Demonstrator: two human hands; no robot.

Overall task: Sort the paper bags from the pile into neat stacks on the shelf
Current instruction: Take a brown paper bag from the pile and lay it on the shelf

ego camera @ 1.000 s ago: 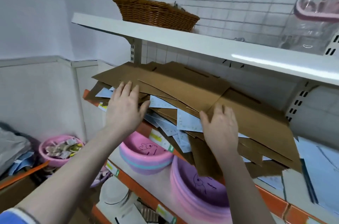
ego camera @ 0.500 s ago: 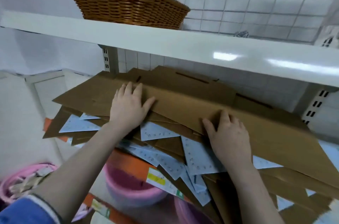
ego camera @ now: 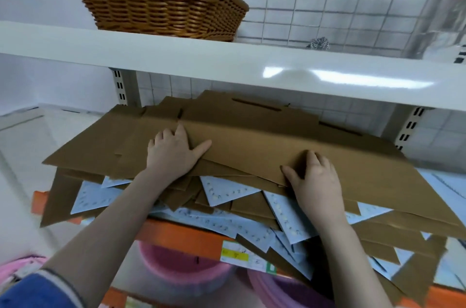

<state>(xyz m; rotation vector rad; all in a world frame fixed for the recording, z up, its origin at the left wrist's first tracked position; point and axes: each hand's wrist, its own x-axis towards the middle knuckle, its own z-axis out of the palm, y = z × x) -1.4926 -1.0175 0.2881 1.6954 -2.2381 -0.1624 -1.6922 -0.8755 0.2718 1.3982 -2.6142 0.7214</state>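
- Pile of flat brown paper bags (ego camera: 252,151), kraft-coloured, lying fanned and askew across the shelf (ego camera: 191,237) with the orange front edge.
- Topmost brown bag long and wide, slanting from 10 o'clock down toward 4 o'clock, dark slot-shaped handle cuts along its far edge.
- Pale blue-white patterned bags (ego camera: 227,191) wedged between the brown layers, corners poking out at 6 o'clock, several overhanging the shelf front.
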